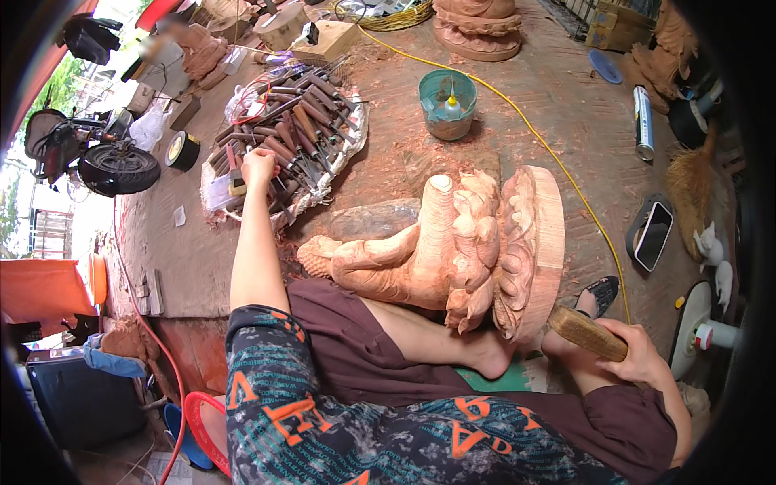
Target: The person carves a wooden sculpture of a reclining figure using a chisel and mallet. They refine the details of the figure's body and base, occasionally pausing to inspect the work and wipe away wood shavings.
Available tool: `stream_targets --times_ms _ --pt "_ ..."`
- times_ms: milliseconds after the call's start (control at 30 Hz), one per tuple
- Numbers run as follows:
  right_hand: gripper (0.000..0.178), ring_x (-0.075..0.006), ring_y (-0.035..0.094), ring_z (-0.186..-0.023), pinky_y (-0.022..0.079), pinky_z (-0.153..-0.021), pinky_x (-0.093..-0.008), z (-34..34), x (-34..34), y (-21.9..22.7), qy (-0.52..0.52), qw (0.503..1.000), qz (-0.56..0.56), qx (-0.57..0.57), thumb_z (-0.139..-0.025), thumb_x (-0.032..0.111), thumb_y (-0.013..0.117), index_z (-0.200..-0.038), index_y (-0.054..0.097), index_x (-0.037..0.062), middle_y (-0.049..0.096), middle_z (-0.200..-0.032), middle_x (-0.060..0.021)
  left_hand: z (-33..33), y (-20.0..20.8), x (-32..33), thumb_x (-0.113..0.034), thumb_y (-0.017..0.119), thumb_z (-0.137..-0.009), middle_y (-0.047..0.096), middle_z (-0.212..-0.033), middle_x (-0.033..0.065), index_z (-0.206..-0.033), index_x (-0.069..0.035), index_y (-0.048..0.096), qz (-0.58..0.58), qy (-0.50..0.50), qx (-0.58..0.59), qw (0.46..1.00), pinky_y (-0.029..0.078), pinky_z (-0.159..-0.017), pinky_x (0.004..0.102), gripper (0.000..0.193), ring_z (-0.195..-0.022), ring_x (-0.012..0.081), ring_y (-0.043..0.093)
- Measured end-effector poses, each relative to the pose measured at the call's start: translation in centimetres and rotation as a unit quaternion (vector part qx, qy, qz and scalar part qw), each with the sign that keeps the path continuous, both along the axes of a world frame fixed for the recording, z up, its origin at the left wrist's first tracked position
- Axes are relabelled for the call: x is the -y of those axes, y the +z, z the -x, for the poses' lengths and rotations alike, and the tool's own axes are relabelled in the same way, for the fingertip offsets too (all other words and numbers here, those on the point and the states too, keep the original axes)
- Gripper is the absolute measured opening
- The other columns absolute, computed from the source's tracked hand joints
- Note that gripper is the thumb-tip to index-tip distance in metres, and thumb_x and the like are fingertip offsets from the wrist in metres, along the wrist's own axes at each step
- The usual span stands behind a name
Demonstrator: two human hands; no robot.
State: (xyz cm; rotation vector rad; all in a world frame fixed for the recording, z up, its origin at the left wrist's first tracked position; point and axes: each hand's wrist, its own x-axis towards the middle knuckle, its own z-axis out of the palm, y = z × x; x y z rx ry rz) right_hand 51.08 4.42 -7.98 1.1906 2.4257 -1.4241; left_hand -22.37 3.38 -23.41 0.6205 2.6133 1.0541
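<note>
In a crowded workshop, on a brown, scored floor [566,129], ending at the lower left in a straight edge with a drop below. Tight close in, with the bent legs [416,323] right up against the carving [436,250]. Freer to the right of the carving, as far as a phone-like device [651,234] with a dark rim, with only a yellow cord [578,182] across the gap. Roomier again on the far side, around a teal bucket [447,129] with a small yellow-tipped bottle [453,106] inside.

Well apart from each other, both hands. Wrapped round the near end of a thick wooden bar [588,332], with the right hand [643,356]; just beside the carving's base at the bar's other end, cannot tell whether touching. Farther out, with arm stretched and fingers bent closely in, the left hand [259,166], over a heap of wood-handled tools [303,121] on a whitish sack [356,133]; cannot tell whether closed on a handle.

Laid on its side just in front of the legs, the carving: pale reddish-brown bare wood, with a knobbly, rounded end to the left, smooth limb-like forms and deep folds in the middle, and a petalled, disc-shaped base to the right. Just beyond, near the knobbly end, a worn log [376,218].
</note>
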Motion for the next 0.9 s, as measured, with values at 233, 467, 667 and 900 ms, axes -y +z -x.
stream_targets --times_ms 233,467,667,900 --pt "0.063 -0.0321 0.07 -0.103 0.053 -0.087 -0.0351 0.6 -0.5 1.6 0.004 0.999 -0.026 -0.046 -0.063 0.004 0.082 -0.122 0.059 -0.0026 0.069 -0.11 -0.0213 -0.3 -0.3 2.2 -0.01 0.068 -0.089 0.069 -0.073 0.0099 -0.097 -0.003 0.061 -0.019 0.016 0.086 0.996 0.054 -0.047 0.0274 0.012 -0.058 0.0166 0.068" --pt "0.063 -0.0316 0.067 -0.107 0.051 -0.091 -0.0363 3.0 -0.6 2.8 -0.067 0.98 -0.158 -0.102 -0.07 0.006 0.078 -0.128 0.056 -0.0008 0.067 -0.113 -0.0207 3.7 -7.6 0.2 -0.011 0.077 -0.077 0.071 -0.084 0.0177 -0.113 0.001 0.056 0.074 -0.013 -0.222 0.972 0.056 -0.048 0.0336 0.043 -0.059 0.0229 0.071" --pt "0.062 -0.0262 0.066 -0.108 0.05 -0.093 -0.0344 6.2 -1.0 4.4 -0.097 0.963 -0.183 -0.171 -0.073 -0.001 0.076 -0.131 0.054 -0.0002 0.066 -0.119 -0.0172 4.9 -5.0 0.2 -0.003 0.064 -0.08 0.068 -0.076 0.0109 -0.103 0.007 0.063 -0.088 0.005 0.1 0.991 0.057 -0.047 0.0305 0.026 -0.053 0.0187 0.065" --pt "0.062 -0.009 0.056 -0.079 0.047 -0.073 -0.0269 6.5 0.3 4.6 -0.143 0.961 -0.145 -0.187 -0.074 -0.005 0.071 -0.133 0.053 0.0012 0.058 -0.092 -0.0024 -1.7 -4.6 -1.4 -0.017 0.072 -0.086 0.069 -0.1 0.0187 -0.122 0.001 0.054 0.014 -0.029 -0.028 0.999 0.061 -0.06 0.0394 0.044 -0.076 0.0288 0.072"
